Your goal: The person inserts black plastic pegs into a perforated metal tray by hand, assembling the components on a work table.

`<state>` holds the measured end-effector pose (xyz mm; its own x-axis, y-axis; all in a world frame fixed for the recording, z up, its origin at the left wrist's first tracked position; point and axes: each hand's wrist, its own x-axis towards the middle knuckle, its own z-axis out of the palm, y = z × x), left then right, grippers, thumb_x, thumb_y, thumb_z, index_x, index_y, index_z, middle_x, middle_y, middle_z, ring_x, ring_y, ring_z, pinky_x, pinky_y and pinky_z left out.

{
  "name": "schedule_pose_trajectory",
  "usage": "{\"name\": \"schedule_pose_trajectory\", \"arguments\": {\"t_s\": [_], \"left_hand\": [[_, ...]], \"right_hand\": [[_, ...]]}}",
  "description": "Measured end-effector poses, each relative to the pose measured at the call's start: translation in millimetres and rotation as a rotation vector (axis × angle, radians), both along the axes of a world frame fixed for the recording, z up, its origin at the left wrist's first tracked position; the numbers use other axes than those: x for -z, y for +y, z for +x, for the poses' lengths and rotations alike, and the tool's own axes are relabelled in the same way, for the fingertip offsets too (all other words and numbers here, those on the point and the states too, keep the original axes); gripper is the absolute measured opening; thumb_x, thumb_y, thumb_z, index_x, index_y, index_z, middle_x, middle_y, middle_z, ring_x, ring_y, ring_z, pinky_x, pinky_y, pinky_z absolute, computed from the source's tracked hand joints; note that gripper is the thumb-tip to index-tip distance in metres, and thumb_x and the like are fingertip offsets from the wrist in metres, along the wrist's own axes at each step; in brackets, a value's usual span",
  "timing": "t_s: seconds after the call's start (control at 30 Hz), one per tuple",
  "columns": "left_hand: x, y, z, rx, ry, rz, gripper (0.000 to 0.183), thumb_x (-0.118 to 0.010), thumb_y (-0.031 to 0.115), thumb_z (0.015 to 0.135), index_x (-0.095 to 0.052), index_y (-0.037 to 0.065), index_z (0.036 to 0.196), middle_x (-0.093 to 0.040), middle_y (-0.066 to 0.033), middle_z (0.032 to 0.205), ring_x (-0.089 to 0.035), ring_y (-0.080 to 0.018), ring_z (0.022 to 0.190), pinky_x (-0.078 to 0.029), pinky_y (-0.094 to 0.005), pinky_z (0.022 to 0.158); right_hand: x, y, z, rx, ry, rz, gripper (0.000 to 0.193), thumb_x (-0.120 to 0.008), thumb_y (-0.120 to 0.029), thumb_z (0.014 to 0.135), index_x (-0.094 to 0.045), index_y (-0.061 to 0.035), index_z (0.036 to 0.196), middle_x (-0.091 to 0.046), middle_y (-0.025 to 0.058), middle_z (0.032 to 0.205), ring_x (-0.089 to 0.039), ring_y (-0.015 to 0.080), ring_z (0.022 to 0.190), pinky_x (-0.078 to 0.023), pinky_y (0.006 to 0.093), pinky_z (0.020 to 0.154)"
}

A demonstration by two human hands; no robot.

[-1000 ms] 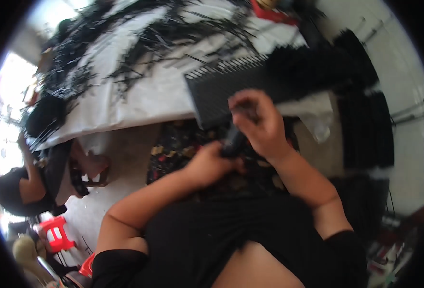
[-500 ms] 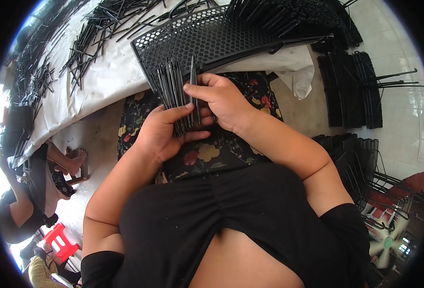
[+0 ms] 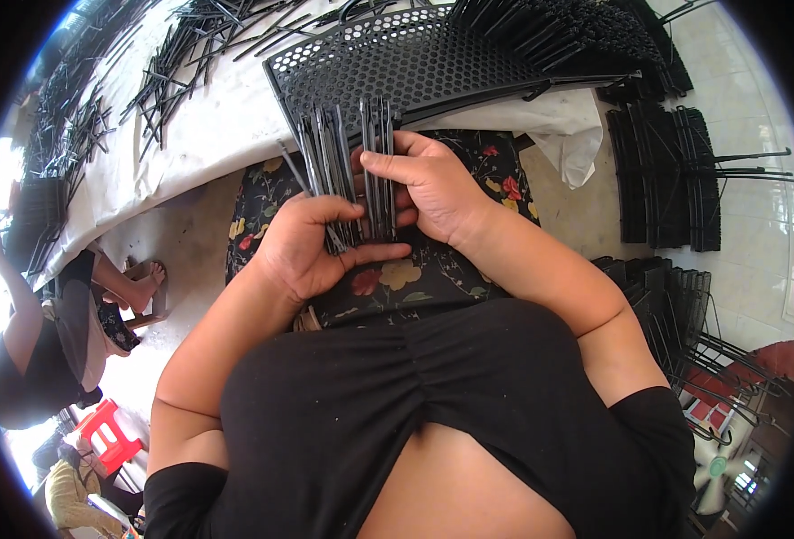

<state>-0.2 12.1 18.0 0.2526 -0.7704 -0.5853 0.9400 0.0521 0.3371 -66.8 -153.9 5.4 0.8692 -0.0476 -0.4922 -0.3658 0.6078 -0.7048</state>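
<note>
My left hand (image 3: 303,242) is closed around a bundle of thin black sticks (image 3: 325,148), its thumb pressed across them. One stick pokes out at an angle on the left side of that bundle. Beside it, my right hand (image 3: 451,193) pinches a smaller group of the same black sticks (image 3: 378,171) between thumb and fingers. Both groups stand roughly parallel, a narrow gap between them, with the lower ends of the right group close to my left fingertips. Under the hands lies dark flowered cloth (image 3: 388,278) over my lap.
A black perforated metal panel (image 3: 397,67) lies on the white-covered table (image 3: 208,148), heaped black pieces (image 3: 568,36) at its right end. Loose sticks (image 3: 168,85) are scattered leftward. Black racks (image 3: 662,175) stand right. A co-worker's foot (image 3: 150,283) and a red stool (image 3: 110,436) are left.
The group of sticks in my right hand has grown, and the bundle in my left hand looks thinner. One stick now sticks out on the left. The view has shifted slightly.
</note>
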Motion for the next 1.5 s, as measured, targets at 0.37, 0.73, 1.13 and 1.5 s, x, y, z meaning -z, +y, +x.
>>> {"name": "schedule_pose_trajectory", "arguments": {"t_s": [0.37,0.73,1.13,1.5], "left_hand": [[-3,4,0,0.006,-0.087,0.065,0.037,-0.046,-0.001,0.09,-0.052,-0.003,0.126,-0.063,-0.0213,0.113,-0.065,-0.0394,0.102,-0.055,-0.0584,0.09],[-5,9,4,0.024,-0.114,0.059,0.033,-0.048,0.007,0.098,-0.05,0.0,0.13,-0.063,-0.0202,0.115,-0.066,-0.0386,0.1,-0.06,-0.0529,0.08],[1,13,9,0.013,-0.006,-0.031,0.036,-0.044,0.006,0.094,-0.048,-0.001,0.129,-0.06,-0.0242,0.117,-0.065,-0.0426,0.1,-0.059,-0.0564,0.082],[-3,12,0,0.041,-0.198,0.04,0.038,-0.04,0.012,0.1,-0.043,0.001,0.136,-0.063,-0.0241,0.112,-0.068,-0.0405,0.096,-0.063,-0.0508,0.073]], "right_hand": [[4,8,0,0.028,0.002,0.04,0.019,-0.068,-0.013,0.09,-0.064,-0.0041,0.106,-0.07,0.0077,0.09,-0.068,0.0135,0.069,-0.054,0.0234,0.051],[8,9,7,0.044,-0.052,0.124,0.016,-0.065,-0.006,0.09,-0.062,0.0001,0.105,-0.069,0.0116,0.098,-0.068,0.0178,0.086,-0.059,0.0317,0.071],[11,14,7,0.114,-0.051,0.104,0.017,-0.062,-0.009,0.093,-0.059,-0.0015,0.108,-0.067,0.0124,0.095,-0.069,0.024,0.078,-0.058,0.0333,0.061],[16,19,4,0.086,-0.098,0.016,0.015,-0.065,-0.007,0.091,-0.061,-0.0032,0.105,-0.067,0.0092,0.091,-0.066,0.0178,0.075,-0.056,0.0304,0.063]]}}
